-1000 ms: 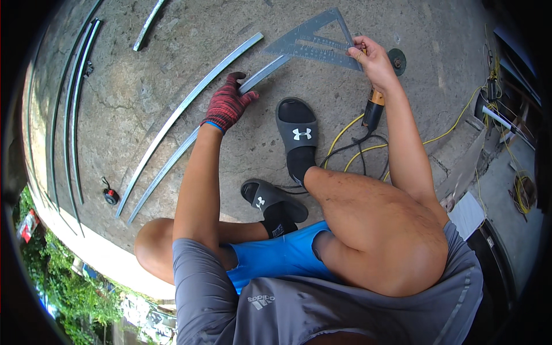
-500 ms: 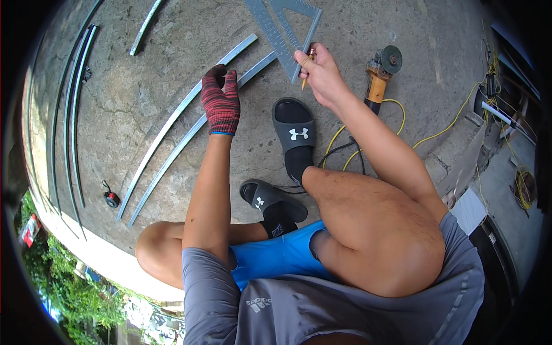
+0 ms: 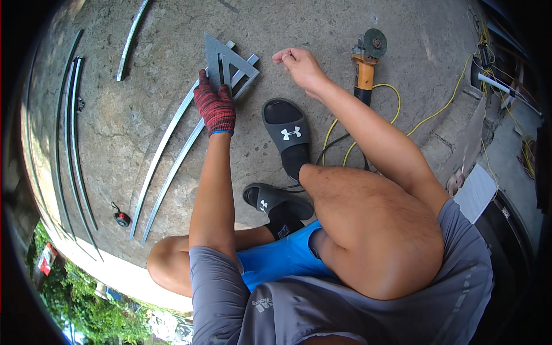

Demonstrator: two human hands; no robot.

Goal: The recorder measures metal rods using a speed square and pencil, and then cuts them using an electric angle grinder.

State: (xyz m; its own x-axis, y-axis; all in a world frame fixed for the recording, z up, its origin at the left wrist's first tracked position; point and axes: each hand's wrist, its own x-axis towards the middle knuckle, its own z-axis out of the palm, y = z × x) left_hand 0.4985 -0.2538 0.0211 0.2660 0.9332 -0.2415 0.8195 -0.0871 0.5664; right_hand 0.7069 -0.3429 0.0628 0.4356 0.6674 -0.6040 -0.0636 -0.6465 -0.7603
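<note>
A grey triangular speed square [image 3: 213, 64] lies across the upper ends of two silver metal channels [image 3: 158, 154] on the concrete. My left hand [image 3: 215, 110], in a red and black knitted glove, is closed on the square's near left side. The channels run side by side down toward my left knee. To the right of the square, apart from it, is my bare right hand [image 3: 303, 70]. Its fingers are bent and drawn together, pointing left. Whatever may be between them is hidden; no pencil shows there now.
An angle grinder [image 3: 364, 72] lies on the right, its yellow cord [image 3: 441, 109] trailing over the ground. Beside the channels' near ends is a tape measure [image 3: 121, 218]. More long metal lengths [image 3: 69, 123] lie at the left, with a shorter piece [image 3: 130, 43] farther up. My sandalled feet are close by.
The square has gone from my right hand to my left and moved left onto the channels. My right hand has shifted slightly left, and the pencil in it no longer shows.
</note>
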